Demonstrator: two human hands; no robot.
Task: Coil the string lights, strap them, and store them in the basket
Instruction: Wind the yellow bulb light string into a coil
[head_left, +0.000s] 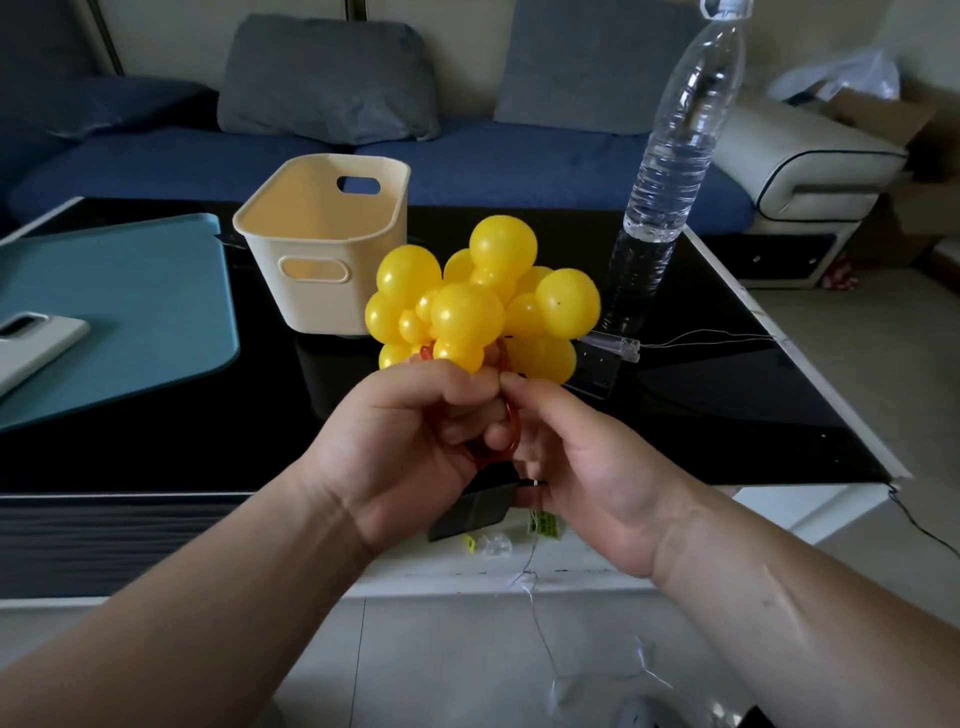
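Note:
A bunch of string lights (483, 301) with yellow ball bulbs is gathered above the black table. My left hand (410, 441) grips the bunch from below, fingers curled round its wires. An orange-red strap (513, 431) loops between both hands. My right hand (582, 467) pinches the strap at the base of the bunch. A dark battery box (472, 512) hangs under my hands, and a thin wire (535, 597) trails down from it. The cream basket (317, 244) stands behind the bunch to the left, with nothing visible inside.
A clear water bottle (670, 156) stands at the right of the glossy black table (727, 415). A teal mat (114, 312) with a white phone (36, 343) lies at the left. A clear plastic piece (613, 347) with thin wires lies near the bottle. A blue sofa is behind.

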